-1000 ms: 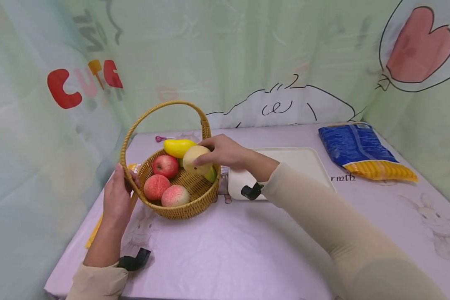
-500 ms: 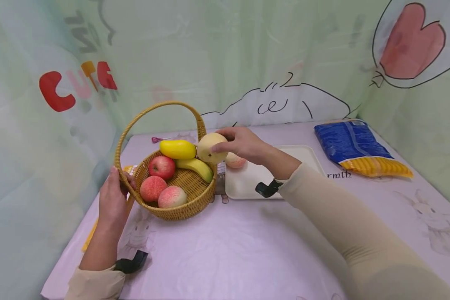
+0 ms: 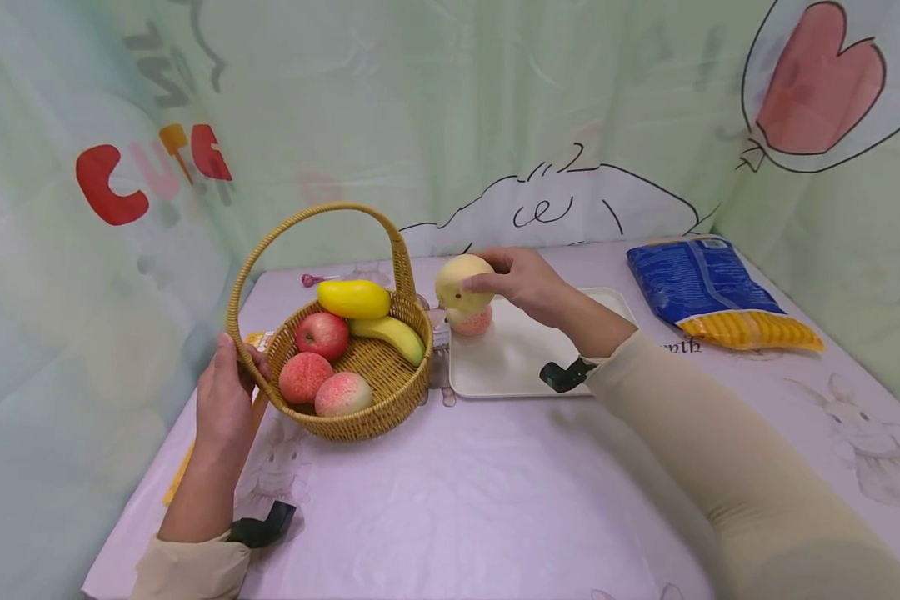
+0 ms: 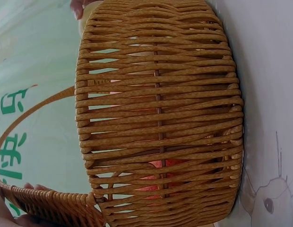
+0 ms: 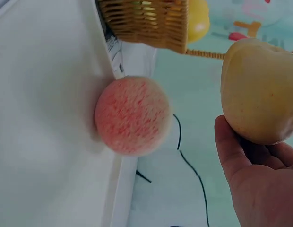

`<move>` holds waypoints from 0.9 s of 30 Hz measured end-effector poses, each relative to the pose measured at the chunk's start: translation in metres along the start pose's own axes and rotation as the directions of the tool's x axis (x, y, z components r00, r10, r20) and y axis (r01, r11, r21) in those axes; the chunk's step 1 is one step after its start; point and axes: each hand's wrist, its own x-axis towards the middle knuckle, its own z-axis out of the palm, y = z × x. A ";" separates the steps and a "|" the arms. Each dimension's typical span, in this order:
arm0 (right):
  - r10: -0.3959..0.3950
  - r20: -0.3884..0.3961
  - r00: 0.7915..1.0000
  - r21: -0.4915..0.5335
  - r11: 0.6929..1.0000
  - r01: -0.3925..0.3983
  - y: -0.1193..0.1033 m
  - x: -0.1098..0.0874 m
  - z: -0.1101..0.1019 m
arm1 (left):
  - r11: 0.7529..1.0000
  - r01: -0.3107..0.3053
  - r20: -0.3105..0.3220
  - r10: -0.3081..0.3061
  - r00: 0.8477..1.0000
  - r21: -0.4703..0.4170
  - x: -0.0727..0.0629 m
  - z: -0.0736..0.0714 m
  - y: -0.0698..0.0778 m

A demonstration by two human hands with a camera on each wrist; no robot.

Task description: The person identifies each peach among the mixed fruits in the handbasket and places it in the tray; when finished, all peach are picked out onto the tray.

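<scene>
My left hand (image 3: 225,396) grips the wicker basket (image 3: 371,423) where its tall handle meets the rim on the left. Inside lie a yellow mango (image 3: 354,298), a banana (image 3: 390,336), a red apple (image 3: 322,335) and two peaches, one deep pink (image 3: 305,377) and one paler (image 3: 343,394). Between thumb and fingers my right hand (image 3: 528,286) holds a pale yellow pear (image 5: 260,92), raised over the left end of the white tray (image 3: 525,367). Below the pear, another peach (image 5: 132,116) rests on the tray. The left wrist view mostly shows basket weave.
A blue and yellow bag (image 3: 720,287) lies at the back right of the table. Behind the basket is a small purple-tipped item (image 3: 311,280). Something flat and yellow (image 3: 180,475) sits partly under the left forearm. Printed curtains enclose the table.
My right hand has carried the pear up out of the basket and rightward over the tray, exposing the banana. The left hand keeps its grip on the basket.
</scene>
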 end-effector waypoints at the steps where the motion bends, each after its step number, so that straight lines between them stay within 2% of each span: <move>1: 0.008 -0.010 1.000 0.002 1.000 -0.008 0.003 0.000 -0.003 | 1.000 0.000 0.000 0.000 1.000 -0.002 0.000 0.000 0.000; 13: 0.064 -0.135 0.989 0.060 0.997 -0.057 0.029 0.002 -0.027 | 1.000 -0.006 -0.006 0.006 1.000 0.002 0.001 0.000 -0.001; 19: 0.068 -0.169 0.983 0.072 0.996 -0.057 0.040 0.004 -0.034 | 1.000 -0.013 0.001 0.013 1.000 0.006 0.001 0.001 0.000; 27: 0.135 -0.194 0.972 0.042 0.991 -0.130 0.055 0.008 -0.042 | 1.000 0.002 0.001 -0.002 1.000 0.003 0.001 0.001 -0.001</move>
